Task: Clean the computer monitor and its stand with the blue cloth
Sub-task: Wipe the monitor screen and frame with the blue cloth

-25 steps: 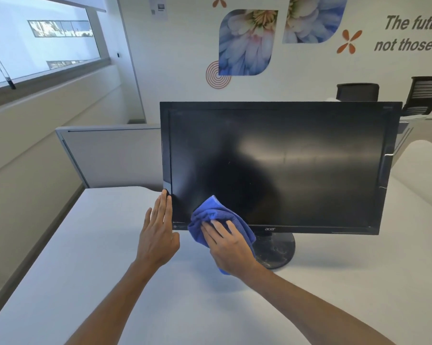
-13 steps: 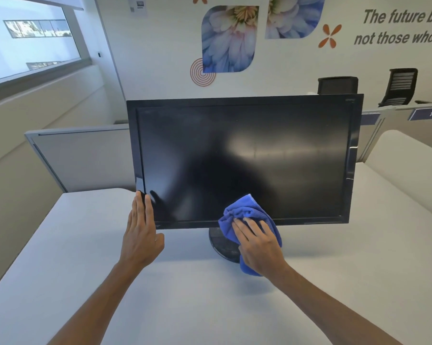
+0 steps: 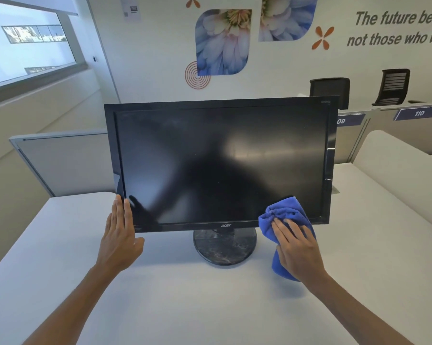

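Stands mid-frame on the white table: a black monitor, upright, screen dark, on a round black stand directly below its lower edge. Shows a dull sheen and faint smears across the glass; shows pale scuffs or dust on the stand's base.

Pressed against the monitor's lower right corner: the blue cloth, bunched, its upper fold on the glass and bezel, its tail hanging down toward the table at lower right of centre. Laid flat over the cloth with fingers straight and spread: the right hand, pushing rather than gripping. Braced against the monitor's lower left edge: the left hand, fingers straight and together, touching the bezel, clamped on nothing.

Looks like the screen-wiping step, at the right end of a pass along the bottom strip. Leaves, by this reckoning, the upper screen, the top and side bezels, and the whole stand not yet done.

Calls next for a light, even stroke back across or up the glass, with the left hand steadying so the panel neither tilts nor swivels. Calls later for the cloth down on the base.

Behind: a grey partition at left, flower wall art above, two black chairs at upper right.
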Motion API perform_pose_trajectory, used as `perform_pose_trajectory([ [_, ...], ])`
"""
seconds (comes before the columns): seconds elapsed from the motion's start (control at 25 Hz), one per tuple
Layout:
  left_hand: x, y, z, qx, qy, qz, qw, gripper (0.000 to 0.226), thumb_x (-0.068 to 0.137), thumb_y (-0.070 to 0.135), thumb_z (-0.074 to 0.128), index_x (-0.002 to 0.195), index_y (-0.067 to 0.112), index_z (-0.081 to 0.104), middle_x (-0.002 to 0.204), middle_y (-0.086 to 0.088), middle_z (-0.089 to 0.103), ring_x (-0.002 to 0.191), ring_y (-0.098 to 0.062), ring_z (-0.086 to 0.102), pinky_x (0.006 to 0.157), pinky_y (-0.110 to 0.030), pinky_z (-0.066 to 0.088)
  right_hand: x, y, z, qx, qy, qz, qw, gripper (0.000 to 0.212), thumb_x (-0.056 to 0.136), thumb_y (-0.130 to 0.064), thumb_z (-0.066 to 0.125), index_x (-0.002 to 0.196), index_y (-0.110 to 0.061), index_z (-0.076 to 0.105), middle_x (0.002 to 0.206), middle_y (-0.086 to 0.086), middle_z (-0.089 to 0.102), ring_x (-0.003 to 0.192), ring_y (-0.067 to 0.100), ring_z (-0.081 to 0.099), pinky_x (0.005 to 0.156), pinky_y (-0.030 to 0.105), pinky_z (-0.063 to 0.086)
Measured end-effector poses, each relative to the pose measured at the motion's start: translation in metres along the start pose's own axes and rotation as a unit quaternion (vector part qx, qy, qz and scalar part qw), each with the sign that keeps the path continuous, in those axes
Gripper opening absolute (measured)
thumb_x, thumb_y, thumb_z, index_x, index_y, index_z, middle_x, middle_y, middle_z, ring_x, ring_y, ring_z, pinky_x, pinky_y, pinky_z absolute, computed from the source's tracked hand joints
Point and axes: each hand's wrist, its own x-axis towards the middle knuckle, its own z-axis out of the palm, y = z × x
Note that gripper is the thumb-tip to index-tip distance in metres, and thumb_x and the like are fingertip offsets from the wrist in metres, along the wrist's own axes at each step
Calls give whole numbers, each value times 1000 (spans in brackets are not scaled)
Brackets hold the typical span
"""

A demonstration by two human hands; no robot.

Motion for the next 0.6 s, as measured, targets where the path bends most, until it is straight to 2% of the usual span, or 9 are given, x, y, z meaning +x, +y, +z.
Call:
perform_pose_trajectory([
  [0.36, 1, 3, 3, 4, 11, 3, 1000, 113, 74, 12, 74, 155, 2, -5, 163, -15, -16, 151, -33, -7, 118, -53, 19, -30, 57, -7, -26, 2, 104, 994, 51, 92, -25, 32, 126, -3, 62, 120, 12, 68, 111, 33, 62, 85, 44, 50],
  [0.48, -1, 0, 5, -1, 15, 9, 1000, 105, 78, 26, 60, 155, 4, -8, 163, -12, -15, 152, -28, -9, 118, -54, 20, -38, 64, -9, -6, 6, 148, 989, 51, 92, -24, 31, 128, -3, 61, 120, 12, 68, 111, 32, 62, 84, 43, 49],
  [0.6, 1, -2, 3, -12, 17, 9, 1000, 102, 77, 31, 50, 154, 6, -11, 164, -11, -10, 152, -26, -6, 118, -54, 20, -22, 55, -19, 73, 55, 233, 968, 51, 91, -23, 31, 124, -1, 63, 114, 15, 69, 100, 35, 66, 77, 43, 54],
])
